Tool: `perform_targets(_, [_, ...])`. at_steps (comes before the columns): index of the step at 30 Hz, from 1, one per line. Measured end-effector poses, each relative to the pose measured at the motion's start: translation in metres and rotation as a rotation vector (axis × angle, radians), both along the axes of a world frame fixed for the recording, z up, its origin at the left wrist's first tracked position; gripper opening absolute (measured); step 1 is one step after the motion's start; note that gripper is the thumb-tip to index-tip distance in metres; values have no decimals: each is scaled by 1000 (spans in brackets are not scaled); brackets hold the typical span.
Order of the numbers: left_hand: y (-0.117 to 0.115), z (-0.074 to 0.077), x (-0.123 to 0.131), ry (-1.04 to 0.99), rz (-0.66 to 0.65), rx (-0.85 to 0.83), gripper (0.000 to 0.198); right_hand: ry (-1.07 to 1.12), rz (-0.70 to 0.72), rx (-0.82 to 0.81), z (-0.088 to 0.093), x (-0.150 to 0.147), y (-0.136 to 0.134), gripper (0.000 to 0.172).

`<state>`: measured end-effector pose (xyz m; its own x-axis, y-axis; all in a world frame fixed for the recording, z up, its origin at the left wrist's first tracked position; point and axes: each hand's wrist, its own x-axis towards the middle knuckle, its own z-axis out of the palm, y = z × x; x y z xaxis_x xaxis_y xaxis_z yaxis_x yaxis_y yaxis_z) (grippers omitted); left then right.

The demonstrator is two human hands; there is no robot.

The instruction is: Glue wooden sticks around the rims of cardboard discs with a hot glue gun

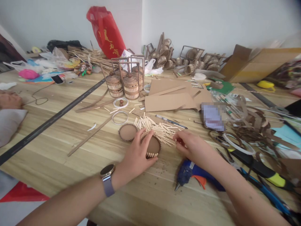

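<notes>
My left hand (135,150) spans a round cardboard base (154,145) with a ridged brown rim, its thumb and fingers gripping opposite edges. Short wooden sticks (152,155) stand in a row along the near part of that rim. A second round base (127,132) lies just behind my left fingers. My right hand (185,142) is pinched closed at the right edge of a pile of loose wooden sticks (162,131); a small pale tip shows at its fingertips, too small to name. Below my right wrist lies a blue glue gun (185,172), nozzle toward me.
Finished lidded baskets (131,88) in frames stand behind, near white rings (120,117) and cardboard sheets (169,100). A pen (171,121) lies beyond the sticks. Brown strips (254,125) and cutters (261,166) crowd the right. Another person's hand (10,99) rests at far left.
</notes>
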<state>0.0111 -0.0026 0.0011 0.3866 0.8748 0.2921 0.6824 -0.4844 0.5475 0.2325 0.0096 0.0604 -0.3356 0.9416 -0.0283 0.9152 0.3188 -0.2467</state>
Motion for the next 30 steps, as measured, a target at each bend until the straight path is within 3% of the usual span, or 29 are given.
perform_targets(3, [-1,0,0,-3,-7,6,96,258,18,-97,6,-4,-6,10])
perform_targets(7, [-1,0,0,-16,-13,13,98,408,34,-224,7,-17,-14,9])
perform_targets(18, [0,-3,0,-10,-13,19,98,375,106,-157,-15,-32,-21,10])
perform_targets(30, [0,-2,-1,-21,-29,20,95,365,151,-102,-16,-36,-21,16])
